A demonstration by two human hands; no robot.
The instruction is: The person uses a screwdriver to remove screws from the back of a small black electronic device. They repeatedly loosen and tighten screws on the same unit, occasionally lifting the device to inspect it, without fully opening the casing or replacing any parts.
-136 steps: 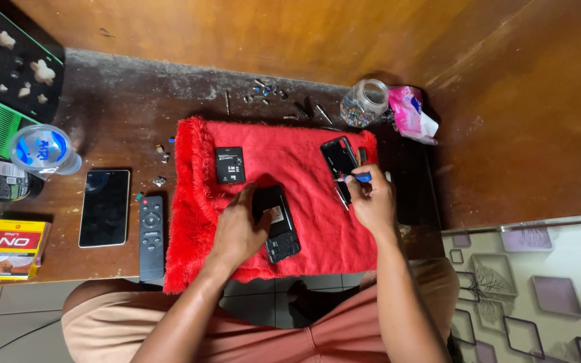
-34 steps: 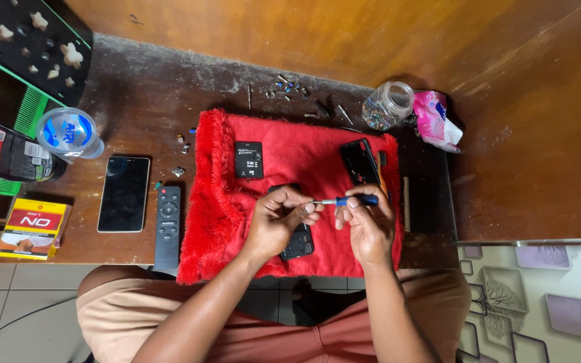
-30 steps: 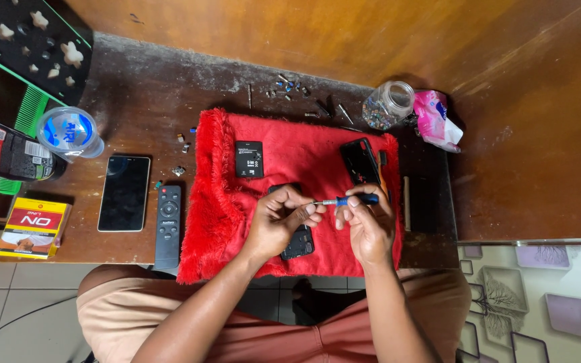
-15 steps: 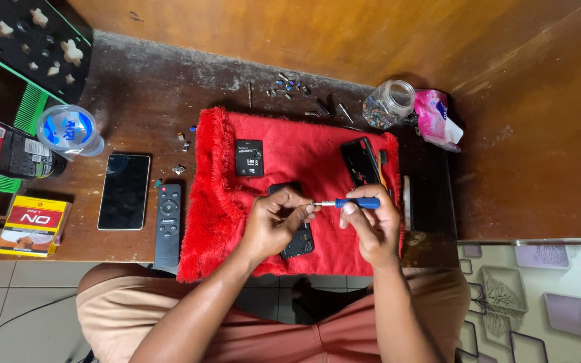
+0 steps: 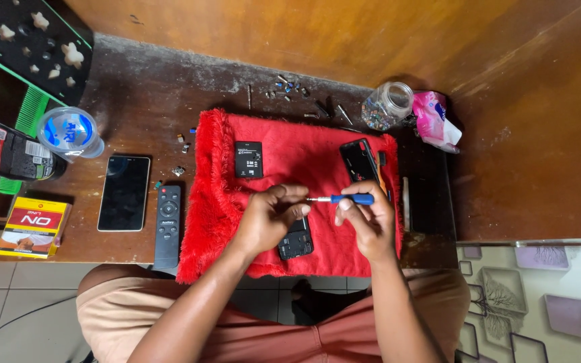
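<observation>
Two hands work over a dark wooden desk [image 5: 169,114], on a red fluffy cloth [image 5: 290,168] spread across its middle. Left of the cloth lie a black smartphone [image 5: 124,193] face up and a slim black remote [image 5: 167,226], with a clear plastic cup [image 5: 68,132] beyond them. On the cloth sit a black phone back cover [image 5: 359,161] near the far right corner, a square black battery [image 5: 248,159], and, under the hands, a small black phone body [image 5: 295,240] lying opened. A glass jar [image 5: 388,105] of small bits stands just past the cloth, loose screws scattered beside it.

The right hand [image 5: 364,225] grasps a blue-handled screwdriver [image 5: 344,199] held level above the phone body; the left hand [image 5: 270,218] pinches at its metal tip, fingers closed there, though whether a screw sits between them is too small to tell. To handle this well, I judge the tip should stay low over the cloth so anything dropped lands in the pile, with the shaft held steady while the fingertips work.
</observation>
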